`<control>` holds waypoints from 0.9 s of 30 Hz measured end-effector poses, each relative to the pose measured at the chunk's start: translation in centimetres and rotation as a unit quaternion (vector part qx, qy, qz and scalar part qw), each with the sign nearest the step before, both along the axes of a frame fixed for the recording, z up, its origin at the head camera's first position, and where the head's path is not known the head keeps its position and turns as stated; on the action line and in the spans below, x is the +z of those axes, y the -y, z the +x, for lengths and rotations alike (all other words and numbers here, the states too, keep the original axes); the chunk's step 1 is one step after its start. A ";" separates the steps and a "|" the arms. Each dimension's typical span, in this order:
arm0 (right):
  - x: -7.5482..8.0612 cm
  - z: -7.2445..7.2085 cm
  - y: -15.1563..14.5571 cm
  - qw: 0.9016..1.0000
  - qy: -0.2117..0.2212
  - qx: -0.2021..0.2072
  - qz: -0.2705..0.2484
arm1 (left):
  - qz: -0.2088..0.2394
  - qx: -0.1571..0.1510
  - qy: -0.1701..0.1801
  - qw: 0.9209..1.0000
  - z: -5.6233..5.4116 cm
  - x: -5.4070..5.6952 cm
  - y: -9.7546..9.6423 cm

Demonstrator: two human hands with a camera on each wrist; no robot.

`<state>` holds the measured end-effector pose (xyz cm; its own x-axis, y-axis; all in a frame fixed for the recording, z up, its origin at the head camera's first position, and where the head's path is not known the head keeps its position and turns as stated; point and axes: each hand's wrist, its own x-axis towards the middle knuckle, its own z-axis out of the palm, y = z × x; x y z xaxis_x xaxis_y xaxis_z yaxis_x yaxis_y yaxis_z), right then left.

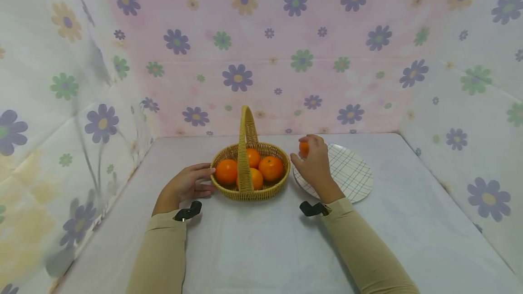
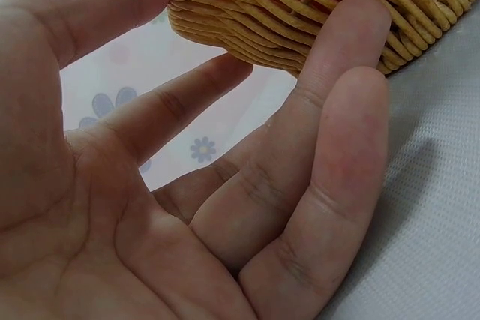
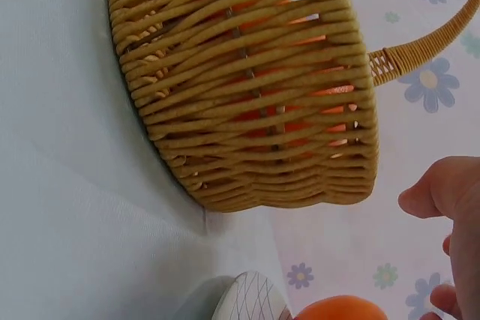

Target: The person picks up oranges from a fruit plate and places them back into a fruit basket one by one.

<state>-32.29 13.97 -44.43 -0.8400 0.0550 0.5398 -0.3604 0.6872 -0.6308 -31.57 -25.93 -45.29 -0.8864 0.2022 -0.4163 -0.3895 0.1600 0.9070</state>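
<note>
A yellow-brown wicker basket (image 1: 249, 196) with a tall arched handle holds several oranges (image 1: 271, 168). My left hand (image 1: 189, 183) rests against its left side. In the left wrist view its spread fingers (image 2: 349, 43) touch the woven wall, with one fingertip at the rim. Right of the basket, my right hand (image 1: 315, 162) reaches over the left part of a white plate with a dark grid pattern (image 1: 353, 173). Another orange (image 1: 303, 149) shows between its thumb and fingers. The right wrist view shows the thumb (image 3: 427, 196) standing apart from that orange (image 3: 341, 309).
A white cloth (image 1: 261, 248) covers the table. Flower-printed fabric (image 1: 278, 58) hangs behind and at both sides. Each wrist carries a small black mount (image 1: 312, 208) at the sleeve's cuff. The basket's handle (image 1: 245, 149) rises high between my hands.
</note>
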 end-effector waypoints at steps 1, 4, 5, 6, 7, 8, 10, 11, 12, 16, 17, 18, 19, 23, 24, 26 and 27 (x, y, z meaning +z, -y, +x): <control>-0.1 -0.1 -0.1 1.000 0.005 -0.005 -0.004 | 0.000 0.000 -0.001 1.000 0.0 0.0 0.0; -0.5 -0.5 -0.4 0.999 0.030 -0.019 -0.007 | -0.001 0.003 0.002 1.000 0.2 0.0 0.1; -0.6 -0.6 -0.5 0.999 0.040 -0.023 -0.007 | -0.003 0.003 0.001 1.000 0.2 0.0 0.2; -0.7 -0.7 -0.7 0.998 0.051 -0.027 -0.009 | -0.003 0.005 0.002 1.000 0.2 0.0 0.3; -0.8 -0.8 -0.9 0.998 0.062 -0.032 -0.009 | -0.003 0.007 0.003 1.000 0.2 0.0 0.3; -0.8 -0.8 -1.1 0.997 0.072 -0.037 -0.009 | 0.000 0.006 0.004 1.000 0.1 -0.1 0.3; -0.8 -0.9 -1.7 0.995 0.094 -0.042 -0.013 | 0.003 -0.001 0.001 1.000 0.0 -0.1 0.2; -0.8 -0.9 -1.9 0.994 0.103 -0.040 -0.016 | 0.005 -0.001 0.000 1.000 -0.1 -0.2 0.2; -0.8 -0.9 -2.2 0.993 0.112 -0.038 -0.020 | 0.006 -0.001 0.000 1.000 -0.1 -0.2 0.1; -1.1 -1.2 -3.0 0.989 0.145 -0.012 -0.032 | 0.001 0.000 0.000 1.000 -0.2 -0.2 0.2; -1.2 -1.2 -3.1 0.988 0.151 -0.006 -0.034 | -0.001 0.001 -0.001 1.000 -0.2 -0.2 0.2; -1.3 -1.3 -3.3 0.987 0.155 -0.001 -0.036 | -0.003 0.001 -0.001 1.000 -0.1 -0.2 0.1; -1.4 -1.3 -3.4 0.987 0.158 0.006 -0.036 | -0.003 0.001 -0.002 1.000 -0.1 -0.2 0.1; -1.5 -1.4 -3.4 0.986 0.166 0.012 -0.031 | -0.005 0.001 -0.003 1.000 0.0 -0.1 0.0; -1.5 -1.4 -3.4 0.985 0.167 0.010 -0.027 | -0.004 0.001 -0.002 1.000 0.0 -0.1 0.0; -1.5 -1.4 -3.3 0.985 0.172 -0.001 -0.023 | -0.002 0.003 -0.001 1.000 0.0 -0.1 0.1; -1.5 -1.4 -3.3 0.984 0.174 -0.008 -0.021 | -0.001 0.004 0.000 1.000 0.0 -0.1 0.1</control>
